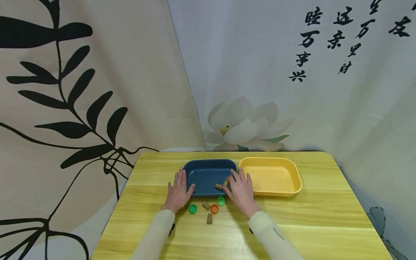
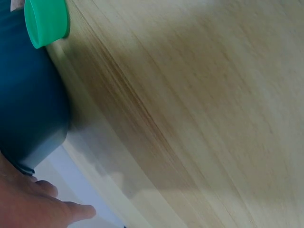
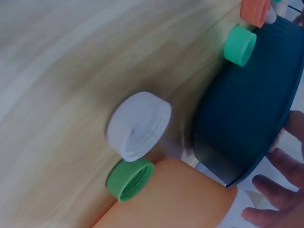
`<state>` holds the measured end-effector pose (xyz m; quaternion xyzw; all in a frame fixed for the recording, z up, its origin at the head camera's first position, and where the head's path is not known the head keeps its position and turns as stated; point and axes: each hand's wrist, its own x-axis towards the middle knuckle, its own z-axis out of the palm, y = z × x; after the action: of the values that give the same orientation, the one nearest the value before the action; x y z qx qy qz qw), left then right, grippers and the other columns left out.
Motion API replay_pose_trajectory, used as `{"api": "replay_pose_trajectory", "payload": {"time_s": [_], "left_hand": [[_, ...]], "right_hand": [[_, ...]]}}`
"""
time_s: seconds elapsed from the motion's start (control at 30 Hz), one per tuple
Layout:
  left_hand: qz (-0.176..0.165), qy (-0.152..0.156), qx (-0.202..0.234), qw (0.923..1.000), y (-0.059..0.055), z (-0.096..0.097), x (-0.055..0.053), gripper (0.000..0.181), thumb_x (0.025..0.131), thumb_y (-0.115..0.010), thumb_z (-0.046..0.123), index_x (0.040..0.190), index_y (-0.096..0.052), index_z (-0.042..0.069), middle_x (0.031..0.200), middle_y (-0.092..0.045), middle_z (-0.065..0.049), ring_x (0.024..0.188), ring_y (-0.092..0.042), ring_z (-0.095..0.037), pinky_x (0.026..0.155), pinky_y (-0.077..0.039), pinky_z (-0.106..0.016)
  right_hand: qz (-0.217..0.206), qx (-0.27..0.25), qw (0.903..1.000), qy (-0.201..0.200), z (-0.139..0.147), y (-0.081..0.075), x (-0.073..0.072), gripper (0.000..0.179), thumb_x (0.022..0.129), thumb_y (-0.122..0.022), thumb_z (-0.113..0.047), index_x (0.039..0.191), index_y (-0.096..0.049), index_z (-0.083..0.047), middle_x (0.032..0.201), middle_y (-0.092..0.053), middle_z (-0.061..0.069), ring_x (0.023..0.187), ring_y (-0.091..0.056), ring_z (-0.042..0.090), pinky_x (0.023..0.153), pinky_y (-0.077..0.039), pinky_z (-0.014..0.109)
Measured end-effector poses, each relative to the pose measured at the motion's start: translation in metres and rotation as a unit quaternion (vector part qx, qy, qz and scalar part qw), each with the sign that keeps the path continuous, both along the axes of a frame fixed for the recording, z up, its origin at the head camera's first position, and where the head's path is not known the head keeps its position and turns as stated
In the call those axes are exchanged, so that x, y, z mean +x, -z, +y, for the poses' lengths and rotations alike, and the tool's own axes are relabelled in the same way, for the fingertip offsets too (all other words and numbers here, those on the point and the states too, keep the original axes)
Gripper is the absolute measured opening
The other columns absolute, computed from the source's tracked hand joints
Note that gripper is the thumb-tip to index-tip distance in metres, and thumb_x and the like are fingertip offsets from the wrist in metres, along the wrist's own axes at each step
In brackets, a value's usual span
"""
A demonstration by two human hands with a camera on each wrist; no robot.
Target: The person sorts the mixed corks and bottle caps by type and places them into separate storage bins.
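Over the right end of a dark blue tray (image 1: pixel 203 179), my right hand (image 1: pixel 241 191) pinches a brown cork (image 1: pixel 226 182) between thumb and fingers. Another cork (image 1: pixel 219 186) lies in the tray just left of it. My left hand (image 1: pixel 177 191) rests at the tray's left edge with straight fingers, the thumb at the near left corner. In the right wrist view, the fingers (image 3: pixel 280 190) reach over the tray's rim, partly hiding a small pale brown piece. The left wrist view shows part of the left hand (image 2: pixel 38 204) beside the tray wall.
Before the blue tray lie two corks (image 1: pixel 209 218), green bottle caps (image 1: pixel 193 208) and an orange cap (image 1: pixel 214 208). A yellow tray (image 1: pixel 294 166) stands to its right. A white cap (image 3: pixel 138 126) and green cap (image 3: pixel 129 179) lie close by the trays.
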<state>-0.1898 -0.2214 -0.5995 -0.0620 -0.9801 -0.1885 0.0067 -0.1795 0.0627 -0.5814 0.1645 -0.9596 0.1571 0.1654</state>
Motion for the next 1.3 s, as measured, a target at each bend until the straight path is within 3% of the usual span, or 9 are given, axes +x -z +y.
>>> {"api": "replay_pose_trajectory", "payload": {"time_s": [0.23,0.47,0.67,0.83,1.07,1.3], "left_hand": [[0.014,0.007,0.005,0.9999,0.001,0.003,-0.002,0.082,0.107,-0.046,0.049,0.163,-0.019,-0.005,0.172,-0.011,-0.019,0.156,-0.016,-0.043,0.113,-0.018,-0.078],[0.007,0.013,0.002,0.9999,0.004,0.003,-0.005,0.084,0.107,-0.043,0.051,0.164,-0.016,-0.004,0.173,-0.008,-0.018,0.156,-0.015,-0.042,0.113,-0.017,-0.078],[0.011,0.014,0.006,0.9998,0.003,0.003,-0.006,0.083,0.107,-0.047,0.048,0.163,-0.017,-0.005,0.172,-0.009,-0.019,0.155,-0.016,-0.044,0.112,-0.018,-0.079],[-0.009,0.006,-0.005,0.9999,-0.002,0.002,-0.005,0.084,0.107,-0.046,0.05,0.163,-0.014,-0.004,0.173,-0.005,-0.017,0.157,-0.011,-0.041,0.114,-0.016,-0.077],[-0.01,0.008,-0.013,0.9998,-0.001,-0.002,-0.002,0.085,0.108,-0.044,0.052,0.163,-0.013,-0.005,0.173,-0.003,-0.016,0.158,-0.01,-0.04,0.114,-0.015,-0.078],[0.004,0.007,0.001,1.0,0.002,-0.002,-0.001,0.084,0.107,-0.048,0.05,0.163,-0.015,-0.004,0.173,-0.004,-0.016,0.157,-0.011,-0.043,0.114,-0.014,-0.078]], "right_hand": [[-0.056,0.005,0.998,0.029,-0.003,-0.002,-0.01,0.03,0.091,-0.08,-0.041,0.103,-0.077,-0.014,0.149,-0.055,0.019,0.147,-0.034,0.05,0.114,-0.028,0.072],[-0.08,-0.006,0.9962,0.035,0.004,-0.002,-0.007,0.043,0.097,-0.071,-0.045,0.122,-0.074,-0.011,0.152,-0.053,0.018,0.15,-0.03,0.047,0.115,-0.023,0.073],[-0.06,-0.047,0.9967,0.026,0.031,-0.01,0.007,0.049,0.104,-0.061,-0.045,0.136,-0.067,-0.008,0.155,-0.049,0.018,0.153,-0.026,0.044,0.116,-0.02,0.072],[-0.042,-0.06,0.9968,0.031,0.064,-0.01,0.025,0.051,0.105,-0.059,-0.043,0.14,-0.063,-0.007,0.158,-0.046,0.016,0.153,-0.025,0.043,0.117,-0.021,0.069],[-0.023,-0.047,0.9974,0.049,0.107,-0.009,0.049,0.057,0.105,-0.057,-0.044,0.147,-0.056,-0.006,0.161,-0.042,0.017,0.153,-0.025,0.045,0.116,-0.023,0.069],[-0.025,-0.048,0.9957,0.075,0.145,-0.011,0.058,0.063,0.107,-0.053,-0.045,0.153,-0.047,-0.003,0.162,-0.037,0.022,0.152,-0.023,0.049,0.114,-0.023,0.073]]}}
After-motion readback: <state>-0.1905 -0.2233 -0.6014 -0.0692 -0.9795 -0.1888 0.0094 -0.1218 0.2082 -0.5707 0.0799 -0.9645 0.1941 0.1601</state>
